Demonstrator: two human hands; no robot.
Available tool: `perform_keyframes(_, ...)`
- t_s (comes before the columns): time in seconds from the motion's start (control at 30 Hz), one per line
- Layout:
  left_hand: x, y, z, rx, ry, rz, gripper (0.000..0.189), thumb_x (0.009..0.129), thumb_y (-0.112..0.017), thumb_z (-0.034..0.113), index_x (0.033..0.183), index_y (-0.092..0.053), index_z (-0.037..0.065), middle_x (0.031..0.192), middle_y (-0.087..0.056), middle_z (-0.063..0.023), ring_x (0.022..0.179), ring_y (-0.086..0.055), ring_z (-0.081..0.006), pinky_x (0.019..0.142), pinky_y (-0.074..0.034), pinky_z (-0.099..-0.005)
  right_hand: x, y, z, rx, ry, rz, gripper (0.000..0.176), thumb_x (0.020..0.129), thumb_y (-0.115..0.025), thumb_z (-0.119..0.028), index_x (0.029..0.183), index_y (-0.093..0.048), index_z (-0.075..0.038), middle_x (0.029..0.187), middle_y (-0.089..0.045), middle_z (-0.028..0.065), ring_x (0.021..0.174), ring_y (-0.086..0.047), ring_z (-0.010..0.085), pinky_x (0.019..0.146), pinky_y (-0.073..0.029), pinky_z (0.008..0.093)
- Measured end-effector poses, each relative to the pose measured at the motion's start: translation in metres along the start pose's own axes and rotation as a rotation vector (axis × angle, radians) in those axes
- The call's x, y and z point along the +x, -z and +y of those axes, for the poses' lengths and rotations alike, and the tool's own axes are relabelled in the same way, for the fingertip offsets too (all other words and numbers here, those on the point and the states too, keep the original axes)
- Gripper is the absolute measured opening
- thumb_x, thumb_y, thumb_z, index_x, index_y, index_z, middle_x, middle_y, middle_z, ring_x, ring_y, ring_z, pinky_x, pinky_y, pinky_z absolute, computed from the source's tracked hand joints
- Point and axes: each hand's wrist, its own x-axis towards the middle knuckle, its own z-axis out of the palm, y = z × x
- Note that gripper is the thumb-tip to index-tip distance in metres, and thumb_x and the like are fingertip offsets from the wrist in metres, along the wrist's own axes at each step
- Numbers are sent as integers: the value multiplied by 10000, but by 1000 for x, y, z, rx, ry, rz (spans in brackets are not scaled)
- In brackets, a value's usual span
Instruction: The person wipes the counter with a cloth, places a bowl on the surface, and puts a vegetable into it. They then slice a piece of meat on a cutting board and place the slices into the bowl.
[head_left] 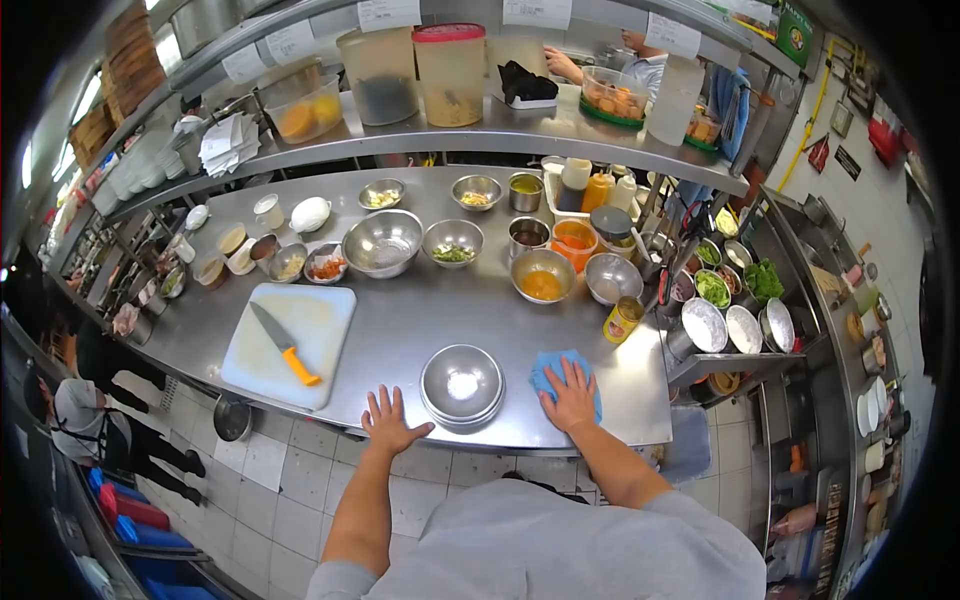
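Right hand point(572, 397) spread on a blue cloth point(598, 402), left hand point(393, 420) holding nothing

We see the right hand laid wide over the blue cloth near the front edge of the steel table point(400, 320), fingers fanned, which we take as a way to press evenly without gripping. The left hand is wide too, at the same edge; we cannot tell how much weight, if any, it puts on the metal. Its thumb points towards the stacked bowls point(462, 383), which sit nested between the hands, probably to save room. To the left, a cutting board point(245, 355) carries a knife point(287, 347) lying aslant, its orange handle nearer the front edge, presumably for an easy grab. A yellow can point(623, 319) stands behind and right of the cloth. Farther back we find a big steel bowl point(375, 240), a bowl of chopped greens point(453, 229) and a bowl of something orange-yellow point(543, 260), apparently set within arm's reach. Beyond, squeeze bottles point(598, 190) cluster together, and a red-lidded tub point(448, 80) stands on the raised shelf point(380, 145), likely to spare the work surface
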Motion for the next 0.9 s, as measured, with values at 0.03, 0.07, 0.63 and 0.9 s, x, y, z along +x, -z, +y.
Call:
perform_keyframes(0.03, 1, 5, 2, 12, 4, -43, 1395, 742, -658, 938, 1740, -163, 98, 1805, -41, -250, 1661, 25, -470, 1253, -112, -668, 0, -1, 1, -3, 8, 7, 607, 958, -688, -472, 1527, -616, -274, 1722, -386, 136, 1587, -319, 409, 1265, -176, 703)
perform_keyframes(0.07, 2, 7, 3, 24, 10, -83, 1503, 670, -683, 979, 1743, -130, 84, 1802, -15, -264, 1660, 46, -477, 1253, -109, -671, 0, 0, 1, -3, 2, 6, 607, 958, -688, -472, 1527, -616, -274, 1722, -386, 136, 1587, -319, 409, 1265, -176, 703)
perform_keyframes(0.63, -2, 10, 5, -4, 10, -101, 1504, 682, -684, 973, 1750, -95, 93, 1811, 24, -241, 1662, 115, -451, 1269, -77, -664, 2, 6, -2, -13, -27, -67, 616, 979, -650, -504, 1552, -590, -284, 1750, -338, 140, 1605, -286, 399, 1274, -147, 703)
perform_keyframes(0.9, -1, 3, 3, -15, 15, -67, 1502, 671, -684, 981, 1749, -115, 103, 1811, 10, -240, 1668, 95, -435, 1271, -63, -647, 2, 10, -1, -25, -16, -45, 591, 986, -646, -492, 1538, -595, -286, 1735, -351, 131, 1597, -292, 399, 1264, -168, 707)
